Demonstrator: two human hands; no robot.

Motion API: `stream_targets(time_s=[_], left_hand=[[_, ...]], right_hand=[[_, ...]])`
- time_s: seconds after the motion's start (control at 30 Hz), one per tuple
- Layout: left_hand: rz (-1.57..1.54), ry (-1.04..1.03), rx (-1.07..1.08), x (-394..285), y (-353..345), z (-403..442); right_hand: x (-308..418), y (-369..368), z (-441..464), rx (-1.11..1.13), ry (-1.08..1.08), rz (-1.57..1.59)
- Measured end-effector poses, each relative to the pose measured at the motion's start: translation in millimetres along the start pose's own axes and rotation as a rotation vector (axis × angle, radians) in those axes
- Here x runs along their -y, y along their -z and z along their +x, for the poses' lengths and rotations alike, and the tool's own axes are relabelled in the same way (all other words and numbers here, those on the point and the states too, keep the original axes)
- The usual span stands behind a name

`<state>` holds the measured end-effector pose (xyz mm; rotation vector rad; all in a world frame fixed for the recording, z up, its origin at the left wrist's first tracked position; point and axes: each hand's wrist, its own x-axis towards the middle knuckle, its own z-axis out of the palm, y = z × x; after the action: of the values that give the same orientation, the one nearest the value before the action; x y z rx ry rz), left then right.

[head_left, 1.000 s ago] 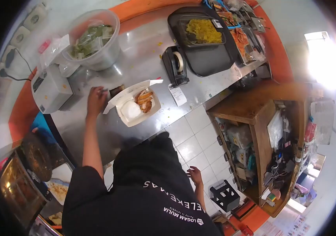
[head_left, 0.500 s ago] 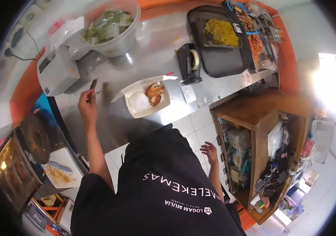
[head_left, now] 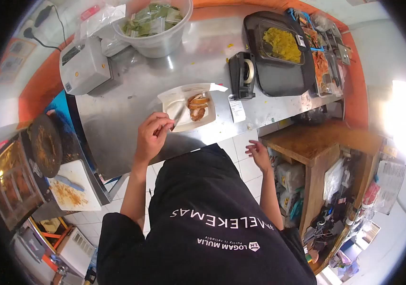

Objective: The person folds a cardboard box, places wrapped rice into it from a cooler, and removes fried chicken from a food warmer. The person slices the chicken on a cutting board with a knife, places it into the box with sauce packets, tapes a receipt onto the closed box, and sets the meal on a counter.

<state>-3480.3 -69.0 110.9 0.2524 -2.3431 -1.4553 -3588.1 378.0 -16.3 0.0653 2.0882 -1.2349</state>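
My left hand [head_left: 153, 135] pinches a thin, dark, strip-like item [head_left: 179, 113] over the near left side of a takeaway box [head_left: 196, 124]. The item is small and blurred, so its kind cannot be told. Inside the opened white box lie sliced browned meat [head_left: 198, 106] and a mound of white rice [head_left: 175, 108], partly behind the item. Off the counter's front edge hangs my right hand [head_left: 258, 154], its fingers apart and nothing in them.
A steel counter [head_left: 132, 111] carries a white printer [head_left: 85, 66], a clear tub [head_left: 160, 45] of leafy packets, a tape dispenser [head_left: 242, 76], a paper slip [head_left: 236, 109] and a black tray [head_left: 283, 83] with yellow food. At left are a cutting board [head_left: 77, 185] and knife; at right, a wooden shelf [head_left: 302, 142].
My left hand has moved right, from beside the printer to the takeaway box, carrying the dark strip-like item. The view has shifted slightly; my right hand still hangs with fingers apart.
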Motion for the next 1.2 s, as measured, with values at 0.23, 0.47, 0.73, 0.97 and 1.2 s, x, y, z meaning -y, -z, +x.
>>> stream_targets(time_s=[0.23,0.47,0.73,0.97,1.2], left_hand=[[0.047,0.085,0.163,-9,-28,15],[0.361,0.261,-0.055,62,-70,-1],[0.385,0.293,-0.016,11,-119,-49],[0.231,0.236,0.383,-15,-198,-67],[0.131,0.278,0.597,-16,-204,-72]], right_hand=[[59,21,42,0.075,0.174,-0.036],[82,40,49,0.138,0.292,-0.117],[80,46,62,0.224,0.259,-0.252],[133,-57,156,0.017,0.895,-0.532],[143,-102,160,0.024,0.812,-0.954]])
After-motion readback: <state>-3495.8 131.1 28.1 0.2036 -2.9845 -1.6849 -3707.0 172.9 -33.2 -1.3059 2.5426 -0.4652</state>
